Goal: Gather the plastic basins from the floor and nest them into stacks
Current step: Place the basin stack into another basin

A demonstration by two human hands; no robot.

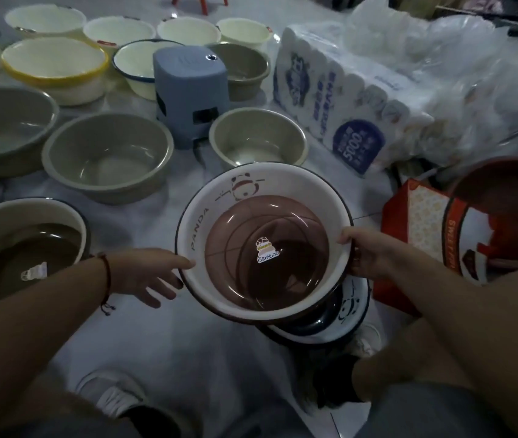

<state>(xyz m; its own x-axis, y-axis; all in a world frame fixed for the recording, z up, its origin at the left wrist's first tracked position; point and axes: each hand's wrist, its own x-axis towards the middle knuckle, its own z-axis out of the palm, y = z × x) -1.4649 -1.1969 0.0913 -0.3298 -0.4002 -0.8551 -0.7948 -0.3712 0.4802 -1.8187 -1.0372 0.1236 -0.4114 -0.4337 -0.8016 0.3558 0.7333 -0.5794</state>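
Note:
A white panda basin [201, 216] with a brown bottom and a "Bamboo" sticker is held above another panda basin [351, 308], which lies under it on the floor. My right hand [365, 254] grips the upper basin's right rim, thumb over the edge. My left hand [147, 276] reaches to its left rim with fingers fairly straight, fingertips touching the edge. Several more basins stand on the floor: grey-green ones [109, 156] [257, 137], a brown-bottomed one [21, 248] at left, and cream ones [52, 67] at the back.
A blue-grey plastic stool [188, 90] stands among the basins. A wrapped pack of tissue rolls [340, 99] and clear plastic bags lie at right. A red carton [422, 229] and a red basin [504, 216] sit at far right. My shoes [109, 393] are below.

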